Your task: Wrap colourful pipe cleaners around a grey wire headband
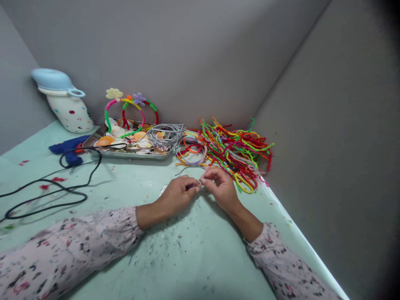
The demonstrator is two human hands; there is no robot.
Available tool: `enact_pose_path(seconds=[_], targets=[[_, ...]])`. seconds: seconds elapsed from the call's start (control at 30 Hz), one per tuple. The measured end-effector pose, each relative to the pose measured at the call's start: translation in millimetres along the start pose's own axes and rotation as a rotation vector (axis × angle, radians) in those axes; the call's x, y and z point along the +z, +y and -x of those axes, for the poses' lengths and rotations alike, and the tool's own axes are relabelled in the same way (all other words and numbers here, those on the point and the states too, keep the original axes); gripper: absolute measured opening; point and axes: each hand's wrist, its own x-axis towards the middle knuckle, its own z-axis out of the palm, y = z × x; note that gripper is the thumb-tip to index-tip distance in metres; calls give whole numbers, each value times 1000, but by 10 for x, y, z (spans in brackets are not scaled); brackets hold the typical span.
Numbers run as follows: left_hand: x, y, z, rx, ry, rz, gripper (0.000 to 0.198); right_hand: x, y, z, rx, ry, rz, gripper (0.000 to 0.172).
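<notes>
Floral sleeves (93, 241) cross the lower left and lower right of the frame as a person works at a pale green table (200, 258). At center, the left hand (178, 193) and right hand (222, 189) nearly meet, thumbs and fingers pinched narrow on a small pale piece (206, 169), mostly hidden by the fingertips. Black cord (100, 159) loops across the left of the frame, near a blue glue gun (70, 146). Just beyond the hands, right of center, lies a tangled heap of bright fuzzy stems (231, 146). Left of the heap, a metal tray (140, 156) bears a coil of gray wire (165, 134) and two multicolored hoops (106, 114) topped with flowers. A blue-lidded white bottle (71, 112) leans at upper left, before gray walls (193, 54).
</notes>
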Motion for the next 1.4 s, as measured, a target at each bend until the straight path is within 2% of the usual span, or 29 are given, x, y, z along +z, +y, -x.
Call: enact_pose_path(seconds=[0.23, 0.43, 0.77, 1.1, 1.27, 1.4], targets=[[4, -22, -12, 10, 5, 26, 21, 5, 27, 3, -23, 21, -6, 8], [36, -51, -1, -3, 57, 71, 19, 1, 25, -22, 15, 11, -71, 9], [16, -41, 7, -6, 31, 27, 18, -17, -14, -18, 41, -18, -160, 9], [-2, -18, -5, -34, 21, -1, 19, -91, -46, -4, -272, 84, 179, 7], [9, -30, -2, -35, 34, 4, 18, -118, -76, 1, -321, 136, 312, 9], [13, -51, -3, -20, 42, 5, 18, -100, -34, -19, -280, 109, 324, 5]])
